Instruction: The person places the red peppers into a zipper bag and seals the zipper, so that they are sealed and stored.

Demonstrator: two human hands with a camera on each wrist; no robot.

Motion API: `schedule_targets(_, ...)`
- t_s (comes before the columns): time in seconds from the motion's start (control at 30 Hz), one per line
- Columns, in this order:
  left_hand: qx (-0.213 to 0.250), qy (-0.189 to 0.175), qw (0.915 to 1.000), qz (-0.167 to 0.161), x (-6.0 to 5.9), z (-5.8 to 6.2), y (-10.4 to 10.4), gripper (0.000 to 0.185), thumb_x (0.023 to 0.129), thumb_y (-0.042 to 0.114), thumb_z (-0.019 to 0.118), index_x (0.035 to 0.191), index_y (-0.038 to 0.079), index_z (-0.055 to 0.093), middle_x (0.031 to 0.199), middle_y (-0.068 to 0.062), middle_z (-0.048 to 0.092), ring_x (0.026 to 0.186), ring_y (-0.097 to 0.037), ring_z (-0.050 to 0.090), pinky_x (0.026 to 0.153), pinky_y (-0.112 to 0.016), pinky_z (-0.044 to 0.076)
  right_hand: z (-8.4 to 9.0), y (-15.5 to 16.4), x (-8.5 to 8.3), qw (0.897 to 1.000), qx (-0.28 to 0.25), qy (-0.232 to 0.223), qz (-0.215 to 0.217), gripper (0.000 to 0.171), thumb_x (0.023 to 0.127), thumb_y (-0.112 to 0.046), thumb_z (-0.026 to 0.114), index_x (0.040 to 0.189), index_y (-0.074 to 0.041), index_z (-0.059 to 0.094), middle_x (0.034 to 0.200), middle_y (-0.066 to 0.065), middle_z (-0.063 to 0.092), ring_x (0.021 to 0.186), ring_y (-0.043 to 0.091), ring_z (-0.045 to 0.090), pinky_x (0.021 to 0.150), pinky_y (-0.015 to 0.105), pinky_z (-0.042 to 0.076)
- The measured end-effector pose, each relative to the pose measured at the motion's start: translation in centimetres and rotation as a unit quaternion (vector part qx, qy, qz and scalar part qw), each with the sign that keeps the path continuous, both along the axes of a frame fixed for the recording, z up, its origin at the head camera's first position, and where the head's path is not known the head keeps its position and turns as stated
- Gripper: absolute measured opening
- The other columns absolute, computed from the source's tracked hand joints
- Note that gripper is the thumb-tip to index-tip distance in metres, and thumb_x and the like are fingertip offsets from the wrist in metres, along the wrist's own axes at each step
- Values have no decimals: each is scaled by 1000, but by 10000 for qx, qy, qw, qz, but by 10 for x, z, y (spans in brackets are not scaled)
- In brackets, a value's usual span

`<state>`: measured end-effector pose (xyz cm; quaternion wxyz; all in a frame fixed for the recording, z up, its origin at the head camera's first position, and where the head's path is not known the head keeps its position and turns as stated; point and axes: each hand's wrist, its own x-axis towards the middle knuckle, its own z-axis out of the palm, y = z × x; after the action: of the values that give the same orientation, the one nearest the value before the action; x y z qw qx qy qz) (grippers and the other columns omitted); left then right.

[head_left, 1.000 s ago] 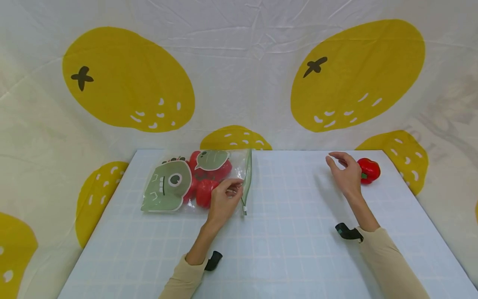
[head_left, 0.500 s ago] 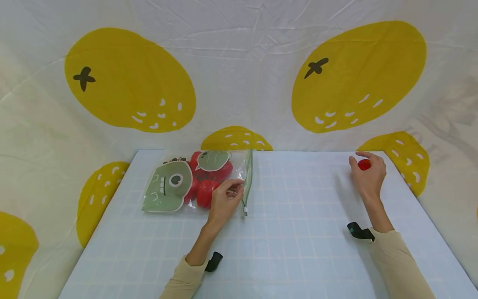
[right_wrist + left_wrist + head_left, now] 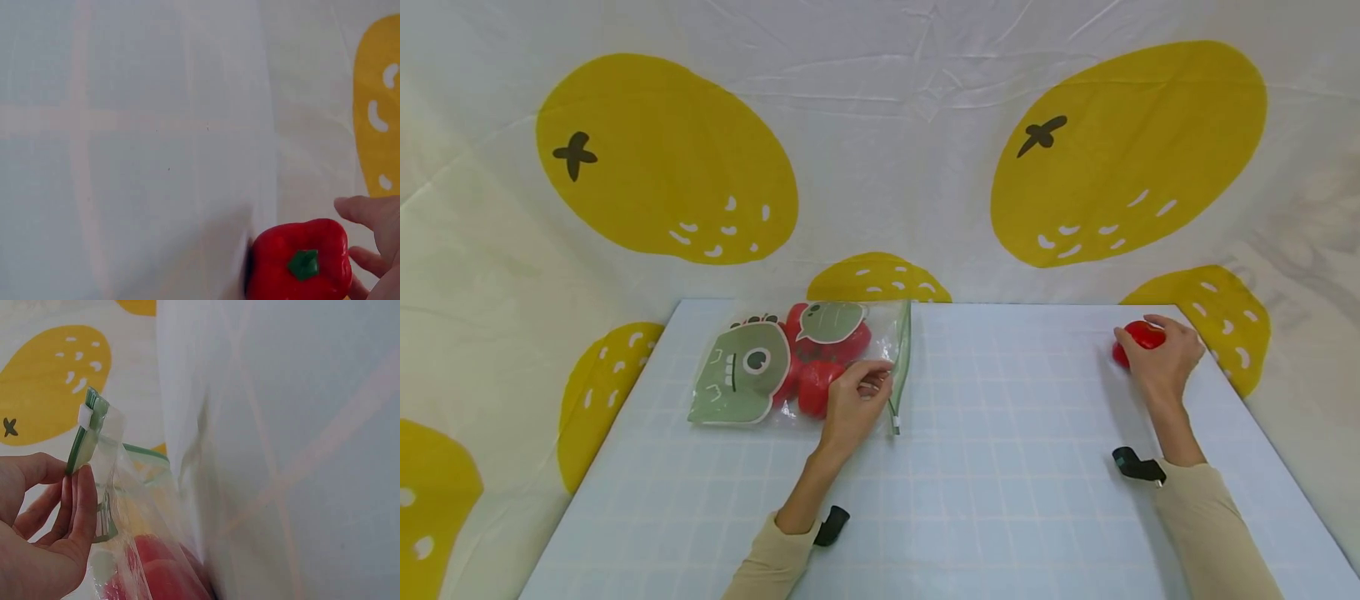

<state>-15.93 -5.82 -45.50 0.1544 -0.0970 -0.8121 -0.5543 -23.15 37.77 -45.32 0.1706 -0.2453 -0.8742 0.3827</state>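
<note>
A clear zip bag point(image 3: 741, 387) printed with a green one-eyed monster lies at the back left, with several red, rounded things point(image 3: 820, 385) inside. My left hand point(image 3: 852, 408) pinches the bag's mouth between thumb and fingers. Beside those fingertips, the left wrist view shows the green zip strip with its white slider point(image 3: 85, 417). At the back right my right hand point(image 3: 1167, 362) reaches over a red toy-like bell pepper point(image 3: 297, 262) with a green stem. Its thumb and fingers stand around the pepper's sides; in the right wrist view one fingertip is apart from it.
The pale checked table point(image 3: 1000, 500) has its back edge against a hanging cloth point(image 3: 895, 167) printed with large yellow fruits. A black wrist camera point(image 3: 1138, 467) sits at the right sleeve, another black camera point(image 3: 832, 526) at the left.
My right hand has moved right, from beside the bell pepper to over and around it. The left hand has stayed at the bag's mouth.
</note>
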Motion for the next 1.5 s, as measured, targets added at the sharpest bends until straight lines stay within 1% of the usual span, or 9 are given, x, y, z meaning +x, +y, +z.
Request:
schedule_targets(0.2, -6, 22, 10000, 4, 0, 0, 1, 20, 84, 8, 72, 104, 9, 70, 94, 0, 68, 79, -11, 64, 72, -23, 55, -4, 6, 2, 9996, 154, -226, 18, 63, 90, -40, 60, 142, -11, 41, 148, 15, 30, 139, 31, 17, 98, 58, 40)
schedule_targets(0.4, 14, 111, 9999, -9, 0, 1, 1, 20, 84, 7, 71, 103, 8, 70, 93, -2, 68, 78, -12, 64, 72, -23, 56, -1, 7, 5, 9981, 493, -365, 71, 62, 90, -37, 60, 141, -6, 42, 147, 20, 32, 137, 37, 19, 95, 62, 40)
schedule_targets(0.57, 8, 58, 10000, -26, -1, 2, 0, 21, 84, 7, 71, 105, 9, 70, 94, -2, 68, 79, -12, 64, 72, -22, 55, 5, 6, 12, 9950, 786, -536, 312, 61, 91, -31, 60, 141, -2, 40, 143, 26, 35, 133, 43, 26, 92, 64, 41)
schedule_targets(0.73, 21, 59, 10000, -22, 0, 3, -1, 21, 83, 6, 71, 104, 8, 70, 94, -2, 68, 78, -12, 64, 72, -23, 56, 13, 5, 21, 9926, 885, -662, 498, 63, 90, -28, 62, 141, 2, 38, 140, 30, 34, 130, 46, 30, 90, 65, 41)
schedule_targets(0.93, 38, 36, 10000, -45, -1, 2, -1, 20, 84, 5, 71, 103, 8, 70, 93, -2, 68, 78, -11, 64, 71, -22, 55, 17, 6, 28, 9929, 885, -568, 562, 64, 90, -28, 62, 139, 4, 39, 137, 31, 38, 127, 47, 33, 90, 64, 42)
schedule_targets(1.07, 47, 45, 10000, -65, -1, 2, -1, 19, 84, 6, 70, 104, 8, 70, 93, -2, 68, 78, -12, 63, 71, -22, 56, 14, 7, 29, 9955, 687, -386, 527, 62, 90, -30, 62, 140, 1, 41, 138, 28, 40, 128, 44, 34, 91, 62, 43)
schedule_targets(1.3, 23, -14, 10000, -32, 0, 4, -1, 20, 84, 5, 70, 104, 7, 70, 93, -2, 68, 78, -12, 63, 71, -22, 55, 10, 3, 28, 9984, 71, -413, 368, 65, 90, -45, 58, 141, -7, 43, 143, 19, 42, 127, 36, 38, 95, 54, 45)
schedule_targets(1.4, 31, -13, 10000, -27, 0, 4, -1, 20, 84, 5, 71, 104, 7, 70, 94, -2, 68, 78, -12, 64, 72, -23, 56, 10, -1, 28, 9982, -187, -450, 335, 66, 89, -51, 57, 141, -12, 45, 144, 14, 43, 125, 32, 39, 93, 43, 49)
schedule_targets(1.5, 34, 3, 10000, -27, 0, 4, -1, 20, 83, 5, 71, 104, 7, 70, 94, -2, 68, 78, -12, 64, 72, -23, 56, 12, -5, 29, 9964, -525, -565, 339, 69, 86, -55, 57, 141, -15, 45, 145, 11, 42, 124, 29, 39, 85, 27, 51)
